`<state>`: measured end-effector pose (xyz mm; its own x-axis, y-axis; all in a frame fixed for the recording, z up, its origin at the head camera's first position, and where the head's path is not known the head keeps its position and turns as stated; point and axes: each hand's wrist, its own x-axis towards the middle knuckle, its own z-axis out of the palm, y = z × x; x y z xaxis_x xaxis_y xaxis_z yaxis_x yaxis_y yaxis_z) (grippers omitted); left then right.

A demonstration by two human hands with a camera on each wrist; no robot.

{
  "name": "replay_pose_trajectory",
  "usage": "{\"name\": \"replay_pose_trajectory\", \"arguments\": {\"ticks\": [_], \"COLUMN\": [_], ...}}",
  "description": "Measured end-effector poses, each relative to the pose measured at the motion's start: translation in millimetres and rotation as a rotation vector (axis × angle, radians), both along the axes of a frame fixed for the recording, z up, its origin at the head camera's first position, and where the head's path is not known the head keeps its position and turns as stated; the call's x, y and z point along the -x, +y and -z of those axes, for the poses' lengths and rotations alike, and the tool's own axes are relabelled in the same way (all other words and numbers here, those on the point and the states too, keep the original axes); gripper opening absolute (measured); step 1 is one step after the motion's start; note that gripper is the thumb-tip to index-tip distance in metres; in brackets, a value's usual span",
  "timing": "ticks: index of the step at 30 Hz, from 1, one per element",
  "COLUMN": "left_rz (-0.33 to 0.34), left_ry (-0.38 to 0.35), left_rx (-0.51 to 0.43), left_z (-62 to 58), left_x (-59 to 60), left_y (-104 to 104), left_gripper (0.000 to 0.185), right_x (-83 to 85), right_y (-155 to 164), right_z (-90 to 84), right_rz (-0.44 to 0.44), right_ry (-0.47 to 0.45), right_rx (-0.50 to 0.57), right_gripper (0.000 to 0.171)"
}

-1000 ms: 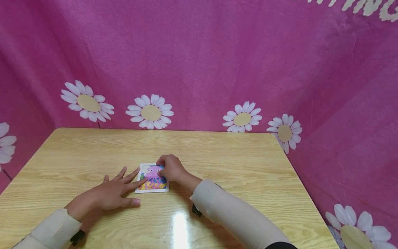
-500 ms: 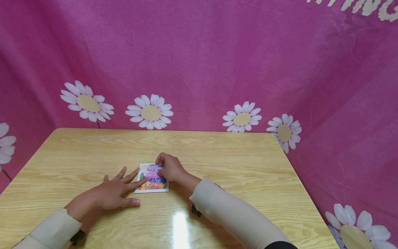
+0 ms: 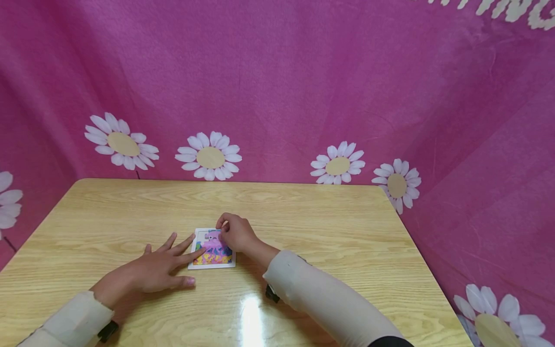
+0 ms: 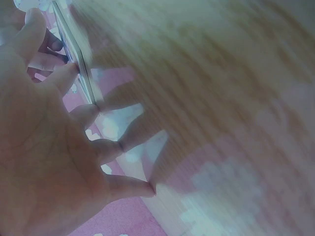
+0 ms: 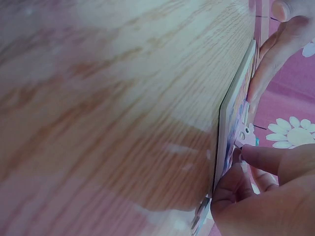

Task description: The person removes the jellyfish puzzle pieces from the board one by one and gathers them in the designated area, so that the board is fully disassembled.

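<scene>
A small picture puzzle (image 3: 211,250) with a white frame and a purple cartoon figure lies flat on the wooden table (image 3: 303,217). My left hand (image 3: 166,262) lies flat on the table with its fingers spread, and the fingertips touch the puzzle's left edge (image 4: 74,49). My right hand (image 3: 233,233) is curled over the puzzle's upper right part and pinches a puzzle piece (image 3: 215,236) there. In the right wrist view the puzzle frame (image 5: 231,123) is seen edge-on, with my right fingertips (image 5: 258,157) against its face. The piece is mostly hidden by the fingers.
Pink cloth with white daisies (image 3: 210,155) hangs close behind the table and along its right side. The table's far edge (image 3: 234,182) meets the cloth. Bare wood lies to the right of the puzzle and beyond it.
My right hand has shifted slightly left over the top of the puzzle, its fingers lifting a little. The left hand and the puzzle frame have stayed put.
</scene>
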<state>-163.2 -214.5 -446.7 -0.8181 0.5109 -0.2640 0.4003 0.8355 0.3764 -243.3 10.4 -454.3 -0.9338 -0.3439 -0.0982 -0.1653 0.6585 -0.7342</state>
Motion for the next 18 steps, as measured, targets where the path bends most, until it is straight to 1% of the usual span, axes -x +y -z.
{"name": "replay_pose_trajectory", "arguments": {"ticks": [3, 11, 18], "left_rz": [-0.002, -0.002, 0.000], "left_ry": [-0.003, -0.002, -0.003], "left_rx": [0.002, -0.003, 0.000], "left_z": [-0.5, -1.5, -2.2], "left_x": [0.0, -0.5, -0.7], "left_y": [0.1, 0.8, 1.3], "left_gripper": [0.082, 0.082, 0.082], "right_x": [-0.5, 0.0, 1.4], "right_y": [0.0, 2.3, 4.6], "right_z": [-0.6, -2.1, -3.2], "right_rz": [0.005, 0.025, 0.022], "right_ry": [-0.004, -0.058, -0.071], "right_rx": [0.011, 0.072, 0.096], "right_gripper": [0.013, 0.011, 0.012]}}
